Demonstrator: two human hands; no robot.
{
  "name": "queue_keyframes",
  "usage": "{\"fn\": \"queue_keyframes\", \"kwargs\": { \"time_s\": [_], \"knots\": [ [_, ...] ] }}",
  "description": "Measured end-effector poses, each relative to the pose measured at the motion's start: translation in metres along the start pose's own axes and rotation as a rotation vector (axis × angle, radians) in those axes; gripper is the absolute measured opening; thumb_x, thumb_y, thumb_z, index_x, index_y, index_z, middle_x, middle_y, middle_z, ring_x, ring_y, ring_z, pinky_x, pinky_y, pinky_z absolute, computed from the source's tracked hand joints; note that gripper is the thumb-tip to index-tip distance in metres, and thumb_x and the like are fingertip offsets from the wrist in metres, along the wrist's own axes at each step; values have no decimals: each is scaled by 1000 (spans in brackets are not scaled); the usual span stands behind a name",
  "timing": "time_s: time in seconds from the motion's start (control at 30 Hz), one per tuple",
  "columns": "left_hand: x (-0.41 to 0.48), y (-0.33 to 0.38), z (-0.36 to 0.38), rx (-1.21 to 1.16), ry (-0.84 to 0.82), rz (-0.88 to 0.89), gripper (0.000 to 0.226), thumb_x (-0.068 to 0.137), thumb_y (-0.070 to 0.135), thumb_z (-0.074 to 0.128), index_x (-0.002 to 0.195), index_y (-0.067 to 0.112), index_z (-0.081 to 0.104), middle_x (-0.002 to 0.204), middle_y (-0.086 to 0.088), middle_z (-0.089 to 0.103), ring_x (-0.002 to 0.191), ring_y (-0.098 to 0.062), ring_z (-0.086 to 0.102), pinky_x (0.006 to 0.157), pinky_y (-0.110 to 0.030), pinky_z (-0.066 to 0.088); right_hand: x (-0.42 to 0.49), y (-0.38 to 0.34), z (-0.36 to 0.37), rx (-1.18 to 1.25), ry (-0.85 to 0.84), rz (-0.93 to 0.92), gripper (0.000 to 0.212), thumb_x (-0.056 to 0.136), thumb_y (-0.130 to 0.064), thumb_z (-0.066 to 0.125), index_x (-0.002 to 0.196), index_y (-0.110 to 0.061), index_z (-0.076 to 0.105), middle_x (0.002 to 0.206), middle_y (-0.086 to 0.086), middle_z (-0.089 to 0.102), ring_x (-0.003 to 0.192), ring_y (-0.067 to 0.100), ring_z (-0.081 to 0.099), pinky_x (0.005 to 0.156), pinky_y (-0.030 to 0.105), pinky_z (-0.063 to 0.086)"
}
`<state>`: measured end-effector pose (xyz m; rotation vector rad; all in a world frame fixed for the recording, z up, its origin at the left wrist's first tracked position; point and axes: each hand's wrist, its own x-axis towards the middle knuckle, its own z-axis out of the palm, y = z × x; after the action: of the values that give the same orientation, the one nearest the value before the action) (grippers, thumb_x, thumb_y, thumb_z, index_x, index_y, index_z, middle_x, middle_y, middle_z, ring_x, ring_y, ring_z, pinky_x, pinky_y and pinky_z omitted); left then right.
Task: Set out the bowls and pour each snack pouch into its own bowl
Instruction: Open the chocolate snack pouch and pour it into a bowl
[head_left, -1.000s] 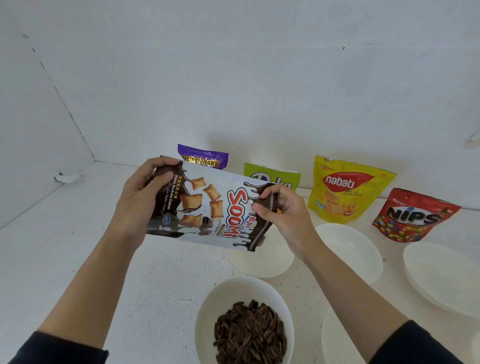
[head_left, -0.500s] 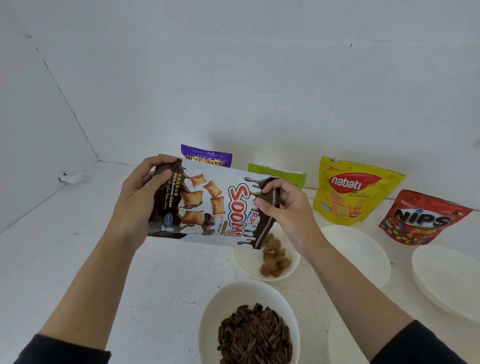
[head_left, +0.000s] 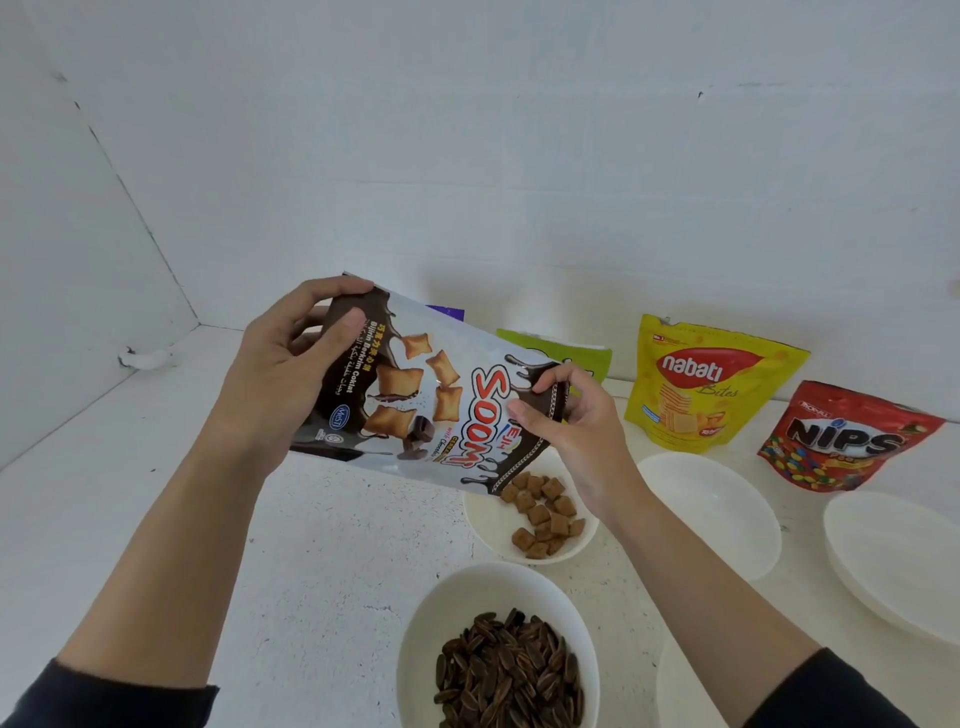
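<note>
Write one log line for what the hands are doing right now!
step: pour | left hand grips tilted Soom pouch | right hand pinches its mouth | biscuits in bowl

- Purple pouch (head_left: 448, 313): only top corner shows, rest behind Soom pouch (head_left: 415, 395).
- Green pouch (head_left: 545, 352): label and lower part covered by Soom pouch and right hand (head_left: 582, 436).
- Soom pouch mouth hidden behind right hand's fingers (head_left: 553, 375); small print unreadable.
- Left hand (head_left: 275, 379): fingers partly behind pouch base.
- Biscuit bowl (head_left: 485, 535): far rim hidden by pouch.
- Seed bowl (head_left: 441, 613): cut off by bottom edge.
- Stacked bowls (head_left: 883, 561): cut off by right edge.
- Near bowl (head_left: 685, 691): mostly under right forearm.
</note>
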<state>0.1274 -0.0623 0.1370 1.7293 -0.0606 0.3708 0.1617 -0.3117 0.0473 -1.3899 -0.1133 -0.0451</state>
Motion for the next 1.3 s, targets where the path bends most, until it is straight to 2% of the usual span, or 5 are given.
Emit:
{"fn": "queue_keyframes", "kwargs": {
  "time_s": [0.4, 0.57, 0.93, 1.03, 1.3],
  "knots": [
    [-4, 0, -1, 17, 56, -64, 21, 102, 30, 57, 118, 39, 68, 115, 2, 71, 105, -26, 71, 80, -57, 62, 2, 0, 1, -47, -24, 9, 29, 81, -9, 83, 93, -15, 57, 112, 15, 73, 99, 30, 74, 70, 36, 62],
    [2, 13, -8, 3, 57, 1, 22, 103, 25, 58, 115, 39, 70, 107, 1, 70, 97, -25, 72, 76, -51, 63, 6, -15, 7, -67, -16, -28, 28, 81, -11, 84, 94, -15, 59, 109, 12, 74, 97, 29, 74, 76, 49, 63],
    [11, 51, -11, 88, -188, 133, 40, 92, 23, 68, 127, 42, 62, 123, -6, 67, 111, -30, 70, 81, -62, 60, 1, -37, 6, 56, -5, -96, 31, 78, -6, 82, 93, -11, 56, 100, 12, 78, 94, 30, 76, 80, 50, 62],
    [12, 48, -5, 122, -204, 138, 39, 94, 20, 68, 125, 42, 63, 122, -4, 67, 111, -29, 70, 80, -61, 61, -1, -27, 3, 42, 28, -80, 36, 72, -15, 85, 93, -12, 55, 102, 11, 78, 95, 31, 76, 83, 51, 62],
    [9, 36, 12, 243, -236, 130, 36, 96, 23, 68, 125, 43, 63, 117, 9, 69, 105, -19, 72, 81, -50, 64, -8, 4, -5, 58, 80, 0, 31, 78, -8, 83, 90, -14, 55, 105, 10, 77, 96, 33, 75, 83, 48, 62]
  ]
}}
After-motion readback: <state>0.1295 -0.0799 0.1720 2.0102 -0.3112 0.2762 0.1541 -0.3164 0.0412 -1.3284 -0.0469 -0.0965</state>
